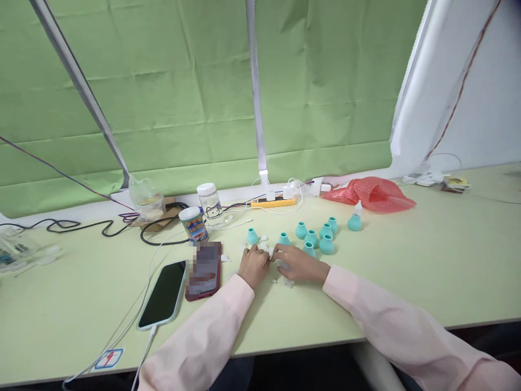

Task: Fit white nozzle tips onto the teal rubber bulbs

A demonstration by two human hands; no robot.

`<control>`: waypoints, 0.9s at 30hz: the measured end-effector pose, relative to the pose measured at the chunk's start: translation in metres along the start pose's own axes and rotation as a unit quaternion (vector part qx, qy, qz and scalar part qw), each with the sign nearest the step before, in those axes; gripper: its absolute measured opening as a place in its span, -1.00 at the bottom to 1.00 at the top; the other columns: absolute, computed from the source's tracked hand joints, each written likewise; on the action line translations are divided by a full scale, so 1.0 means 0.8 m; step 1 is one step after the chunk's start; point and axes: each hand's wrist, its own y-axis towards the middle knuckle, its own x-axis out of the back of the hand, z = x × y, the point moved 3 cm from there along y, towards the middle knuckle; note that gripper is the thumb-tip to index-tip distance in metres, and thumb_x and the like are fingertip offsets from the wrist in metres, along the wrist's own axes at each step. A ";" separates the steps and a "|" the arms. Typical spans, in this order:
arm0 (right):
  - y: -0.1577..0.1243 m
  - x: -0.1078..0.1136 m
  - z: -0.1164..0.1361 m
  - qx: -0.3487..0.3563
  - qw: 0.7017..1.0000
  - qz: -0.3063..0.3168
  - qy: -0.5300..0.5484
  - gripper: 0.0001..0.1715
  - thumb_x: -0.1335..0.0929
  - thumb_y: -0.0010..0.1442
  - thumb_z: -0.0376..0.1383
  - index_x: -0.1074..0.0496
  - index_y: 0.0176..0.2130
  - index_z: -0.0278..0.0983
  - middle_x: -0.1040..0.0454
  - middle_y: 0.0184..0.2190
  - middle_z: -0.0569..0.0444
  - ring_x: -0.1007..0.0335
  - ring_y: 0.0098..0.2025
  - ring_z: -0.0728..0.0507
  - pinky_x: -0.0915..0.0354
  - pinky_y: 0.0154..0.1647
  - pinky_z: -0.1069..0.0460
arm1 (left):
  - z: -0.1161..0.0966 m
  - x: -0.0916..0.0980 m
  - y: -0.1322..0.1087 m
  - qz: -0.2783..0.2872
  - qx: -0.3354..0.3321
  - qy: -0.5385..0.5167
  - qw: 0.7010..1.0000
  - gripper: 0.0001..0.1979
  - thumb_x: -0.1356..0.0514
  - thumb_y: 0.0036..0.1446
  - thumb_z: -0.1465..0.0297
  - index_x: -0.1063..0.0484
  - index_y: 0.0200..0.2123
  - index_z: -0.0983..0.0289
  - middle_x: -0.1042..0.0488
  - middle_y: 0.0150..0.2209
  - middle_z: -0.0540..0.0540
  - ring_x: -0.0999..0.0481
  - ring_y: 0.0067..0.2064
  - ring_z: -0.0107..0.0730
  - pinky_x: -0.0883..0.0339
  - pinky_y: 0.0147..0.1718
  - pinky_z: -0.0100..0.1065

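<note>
My left hand (254, 266) and my right hand (299, 264) meet over the table, fingers bent and closed, fingertips almost touching. Between them shows a small white translucent piece (264, 247); what each hand grips is too small to make out. More white pieces (288, 282) lie under and beside my right hand. Just beyond the fingers stands a teal bulb-shaped part with an open neck (284, 239), and another teal bulb (252, 236) is to its left. Several more teal bulbs (311, 239) cluster right of my hands. Farther right, one bulb (354, 222) carries a white pointed nozzle (358, 207).
Left of my hands lie a red-cased phone (203, 271) and a charging phone (163, 293). Behind them stand a labelled can (194, 224) and a clear jar (210, 203). A yellow power strip (272, 202) and red plastic bag (366, 194) are at the back.
</note>
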 end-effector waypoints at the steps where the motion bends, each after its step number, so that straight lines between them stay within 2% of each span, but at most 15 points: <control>1: 0.001 -0.002 0.002 0.000 1.000 -0.013 0.017 -0.77 -0.20 0.00 -0.38 -0.30 -0.26 -0.29 -0.27 -0.28 -0.01 -0.26 -0.33 -0.06 -0.17 -0.33 0.04 | 0.001 0.000 0.001 -0.009 0.002 -0.024 1.000 -0.80 0.02 -0.01 0.48 -0.41 -0.45 0.30 -0.42 -0.45 0.18 -0.29 -0.26 -0.22 -0.13 -0.33 -0.26; 4: 0.004 -0.002 0.001 -0.027 0.992 -0.090 0.080 -0.77 -0.21 0.00 -0.41 -0.31 -0.27 -0.30 -0.29 -0.29 -0.02 -0.26 -0.33 -0.07 -0.20 -0.33 0.02 | 0.005 0.003 0.002 -0.068 0.017 -0.102 0.992 -0.79 0.01 -0.02 0.48 -0.43 -0.44 0.30 -0.44 -0.45 0.17 -0.32 -0.28 -0.26 -0.16 -0.32 -0.30; 6: 0.005 0.001 -0.003 -0.059 0.974 -0.162 0.144 -0.78 -0.22 -0.01 -0.40 -0.32 -0.28 -0.28 -0.30 -0.29 -0.01 -0.27 -0.37 -0.05 -0.24 -0.36 0.02 | 0.010 0.006 0.001 -0.119 0.046 -0.172 0.977 -0.80 -0.02 -0.04 0.46 -0.44 -0.43 0.28 -0.45 -0.46 0.13 -0.35 -0.34 -0.30 -0.19 -0.34 -0.32; 8: 0.005 0.004 -0.007 -0.090 0.947 -0.217 0.217 -0.79 -0.24 -0.02 -0.36 -0.33 -0.29 -0.27 -0.31 -0.30 0.01 -0.27 -0.42 -0.03 -0.28 -0.44 0.04 | 0.015 0.007 0.001 -0.145 0.086 -0.266 0.949 -0.82 -0.06 -0.08 0.41 -0.45 -0.45 0.27 -0.46 -0.49 0.09 -0.38 -0.42 -0.34 -0.22 -0.39 -0.34; 10: 0.004 0.005 -0.010 -0.114 0.921 -0.246 0.278 -0.78 -0.26 -0.04 -0.32 -0.35 -0.30 -0.26 -0.31 -0.29 0.01 -0.28 -0.43 -0.02 -0.31 -0.50 0.07 | 0.018 0.006 0.001 -0.140 0.118 -0.367 0.912 -0.83 -0.10 -0.13 0.36 -0.47 -0.47 0.28 -0.47 -0.52 0.08 -0.39 -0.48 -0.37 -0.24 -0.44 -0.36; 13: 0.004 0.002 -0.010 -0.133 0.898 -0.247 0.340 -0.74 -0.29 -0.08 -0.29 -0.37 -0.29 -0.26 -0.32 -0.27 0.01 -0.31 -0.39 -0.03 -0.35 -0.49 0.07 | 0.017 0.002 0.003 -0.115 0.134 -0.470 0.865 -0.80 -0.15 -0.19 0.33 -0.47 -0.47 0.32 -0.48 -0.53 0.09 -0.39 -0.49 -0.36 -0.24 -0.50 -0.38; 18: 0.004 -0.004 -0.007 -0.140 0.882 -0.223 0.390 -0.71 -0.31 -0.10 -0.28 -0.40 -0.29 -0.26 -0.35 -0.24 -0.01 -0.33 -0.28 -0.10 -0.37 -0.45 0.03 | 0.016 -0.005 0.004 -0.115 0.140 -0.532 0.827 -0.77 -0.21 -0.25 0.33 -0.46 -0.46 0.35 -0.47 -0.53 0.10 -0.38 -0.53 -0.40 -0.24 -0.55 -0.40; 22: 0.003 -0.004 -0.007 -0.146 0.872 -0.212 0.416 -0.69 -0.31 -0.11 -0.29 -0.40 -0.26 -0.26 -0.37 -0.21 -0.03 -0.31 -0.20 -0.14 -0.36 -0.39 -0.01 | 0.020 -0.007 0.003 -0.141 0.156 -0.549 0.809 -0.76 -0.23 -0.29 0.35 -0.44 -0.46 0.36 -0.44 -0.62 0.06 -0.37 -0.56 -0.43 -0.26 -0.55 -0.41; 27: 0.003 -0.005 -0.009 -0.157 0.866 -0.213 0.424 -0.69 -0.31 -0.10 -0.26 -0.41 -0.27 -0.26 -0.39 -0.22 -0.04 -0.27 -0.13 -0.18 -0.36 -0.36 -0.03 | 0.018 -0.004 0.003 -0.150 0.151 -0.550 0.807 -0.80 -0.24 -0.29 0.34 -0.46 -0.55 0.37 -0.45 -0.60 0.08 -0.36 -0.56 -0.45 -0.24 -0.57 -0.44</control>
